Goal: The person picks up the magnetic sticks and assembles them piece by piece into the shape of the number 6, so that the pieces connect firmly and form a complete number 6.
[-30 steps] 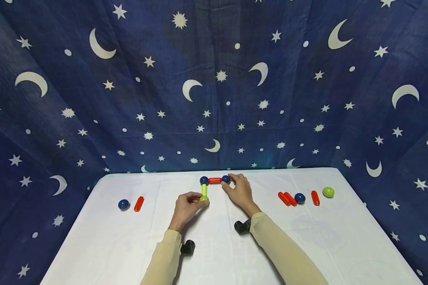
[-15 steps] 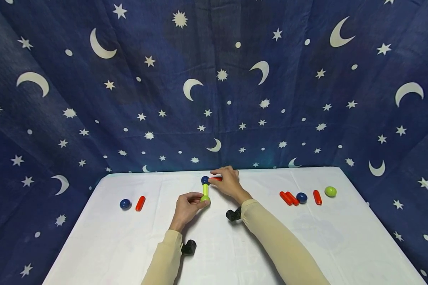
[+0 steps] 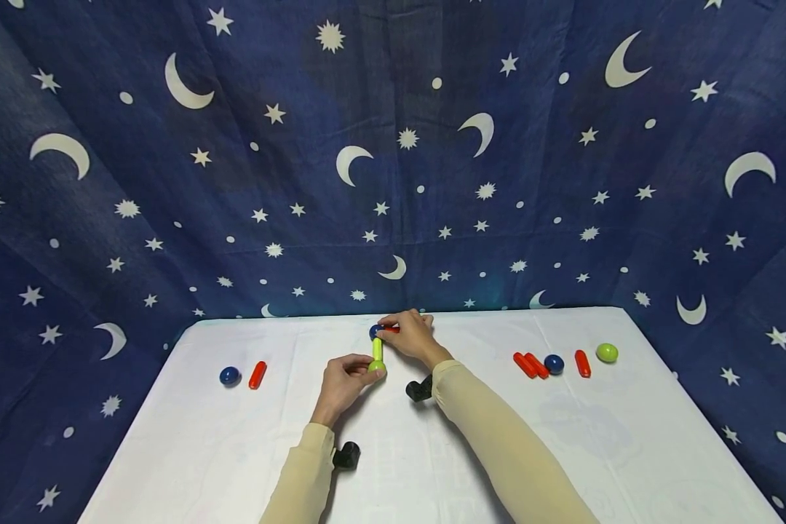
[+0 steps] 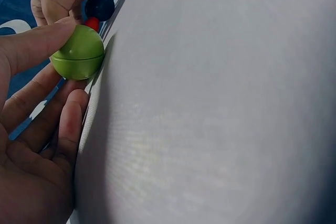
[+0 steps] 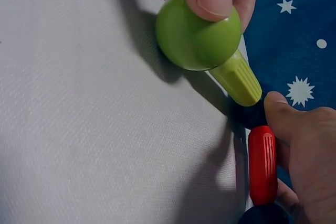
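Observation:
My left hand (image 3: 340,382) pinches a green ball (image 4: 79,53) between thumb and fingers, low over the white table. From that ball a yellow-green rod (image 5: 239,80) runs away to a dark blue ball (image 5: 249,116) at the corner. My right hand (image 3: 411,338) pinches this corner ball, its thumb against the side in the right wrist view. A red rod (image 5: 262,163) leads off from the corner to a second blue ball (image 5: 264,215), which the right hand hides in the head view. Together the pieces form an L shape.
On the left of the white table (image 3: 170,444) lie a blue ball (image 3: 230,375) and a red rod (image 3: 257,375). To the right are several red rods (image 3: 525,365), a blue ball (image 3: 554,364) and a green ball (image 3: 607,353). A star-patterned curtain (image 3: 393,145) hangs behind.
My right hand has moved left from the blue ball at the red rod's far end to the corner blue ball and grips it there. My left hand keeps its hold on the green ball.

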Demonstrator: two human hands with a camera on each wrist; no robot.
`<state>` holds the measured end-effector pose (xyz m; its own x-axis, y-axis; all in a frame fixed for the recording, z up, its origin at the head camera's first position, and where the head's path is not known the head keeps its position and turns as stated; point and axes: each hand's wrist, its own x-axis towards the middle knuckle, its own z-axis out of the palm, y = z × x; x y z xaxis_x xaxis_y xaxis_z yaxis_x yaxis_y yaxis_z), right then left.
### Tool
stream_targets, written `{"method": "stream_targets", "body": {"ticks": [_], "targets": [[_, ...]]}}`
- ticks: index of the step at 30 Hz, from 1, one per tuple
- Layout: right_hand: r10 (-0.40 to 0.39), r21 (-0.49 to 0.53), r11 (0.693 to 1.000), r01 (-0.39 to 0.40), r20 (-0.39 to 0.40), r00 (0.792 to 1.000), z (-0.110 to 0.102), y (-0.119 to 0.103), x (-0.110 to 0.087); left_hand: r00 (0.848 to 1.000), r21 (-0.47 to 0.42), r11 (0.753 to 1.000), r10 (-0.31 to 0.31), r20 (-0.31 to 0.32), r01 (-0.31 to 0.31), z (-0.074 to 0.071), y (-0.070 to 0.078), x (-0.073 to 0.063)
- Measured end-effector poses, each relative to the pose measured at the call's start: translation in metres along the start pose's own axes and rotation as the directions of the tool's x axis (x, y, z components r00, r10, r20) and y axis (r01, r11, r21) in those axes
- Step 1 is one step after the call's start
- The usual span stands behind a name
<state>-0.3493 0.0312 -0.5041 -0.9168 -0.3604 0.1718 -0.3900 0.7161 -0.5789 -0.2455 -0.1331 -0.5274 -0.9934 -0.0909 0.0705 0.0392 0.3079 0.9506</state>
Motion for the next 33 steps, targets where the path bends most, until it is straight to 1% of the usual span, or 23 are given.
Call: {"method": "stream_targets", "body": {"ticks": [4, 8, 12, 18, 21, 24, 29, 33], "targets": [[-0.009, 0.006, 1.0, 0.009, 0.001, 1.0, 0.0, 0.0, -0.001, 1.0, -0.004, 1.0, -0.001, -0.001, 0.001, -0.001, -0.001, 0.0], [-0.003, 0.025, 1.0, 0.004, -0.04, 0.999, -0.004, 0.005, -0.004, 1.0, -0.007, 1.0, 0.007, -0.002, -0.007, 0.0, 0.0, 0.0], [0.035, 0.077, 0.997, -0.027, -0.109, 0.993, -0.009, 0.017, -0.009, 1.0, -0.007, 1.0, 0.026, 0.005, -0.026, 0.0, 0.001, -0.001], [0.076, 0.147, 0.988, -0.057, -0.134, 0.988, -0.013, 0.04, -0.025, 1.0, -0.005, 1.0, 0.028, 0.008, -0.028, -0.001, -0.001, -0.001], [0.082, 0.184, 0.981, -0.053, -0.154, 0.985, -0.012, 0.048, -0.033, 1.0, -0.004, 1.0, 0.019, 0.008, -0.019, -0.001, -0.001, -0.001], [0.072, 0.207, 0.978, -0.032, -0.188, 0.98, -0.01, 0.054, -0.038, 1.0, -0.003, 1.0, 0.012, 0.004, -0.012, -0.001, -0.001, -0.002], [0.075, 0.215, 0.976, -0.026, -0.222, 0.972, -0.005, 0.057, -0.041, 1.0, -0.007, 1.0, 0.021, 0.001, -0.021, -0.001, -0.001, -0.001], [0.077, 0.185, 0.982, -0.032, -0.245, 0.966, -0.003, 0.057, -0.042, 1.0, -0.007, 1.0, 0.025, -0.003, -0.025, 0.0, 0.0, -0.001]]}}
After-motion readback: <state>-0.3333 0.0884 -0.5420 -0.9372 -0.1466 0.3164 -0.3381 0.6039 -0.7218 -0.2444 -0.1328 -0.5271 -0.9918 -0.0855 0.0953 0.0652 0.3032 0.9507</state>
